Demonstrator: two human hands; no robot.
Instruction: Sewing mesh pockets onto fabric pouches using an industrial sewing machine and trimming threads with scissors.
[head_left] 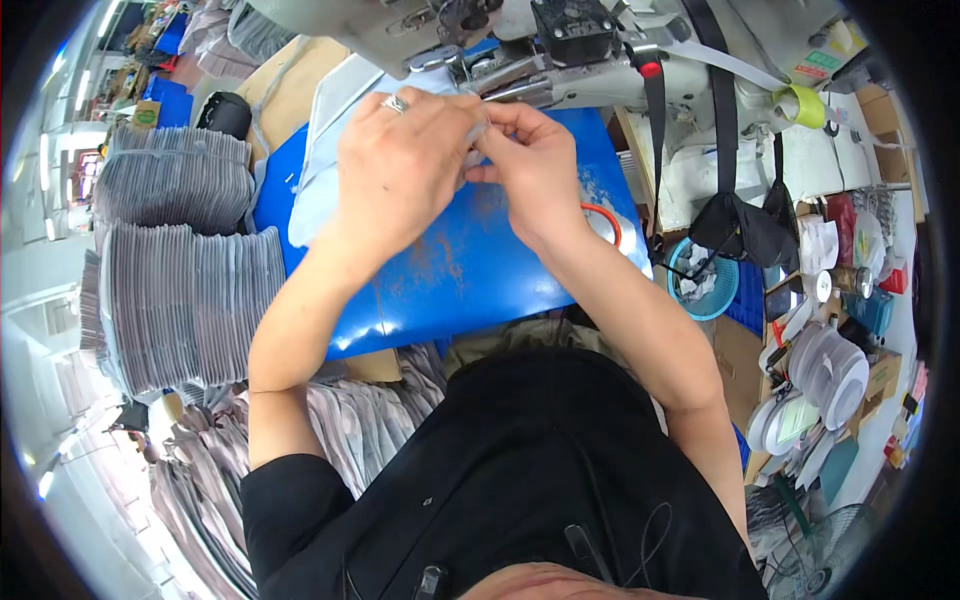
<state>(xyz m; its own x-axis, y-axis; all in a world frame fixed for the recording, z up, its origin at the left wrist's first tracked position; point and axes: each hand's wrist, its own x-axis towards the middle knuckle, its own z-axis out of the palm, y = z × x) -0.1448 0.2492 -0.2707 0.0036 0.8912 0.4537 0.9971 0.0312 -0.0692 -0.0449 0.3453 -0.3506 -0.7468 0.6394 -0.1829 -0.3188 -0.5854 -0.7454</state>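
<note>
My left hand [395,170], with a ring on one finger, is closed in front of the sewing machine [430,40]. Its fingertips meet those of my right hand [535,165], which is closed in a pinch. A small pale scrap [477,132] shows between the fingertips, too hidden to name. Beneath and beside my left hand, a light grey-blue fabric piece [318,200] lies on the blue work surface [430,285]. An orange-red loop [610,222], like a scissor handle, lies beside my right wrist.
Tied stacks of grey fabric pieces [190,305] stand at the left, with more draped cloth [345,425] below the table. On the right are a black hanging strap [722,130], a blue plastic basket [706,290] with scraps in it, and several white spools [835,380].
</note>
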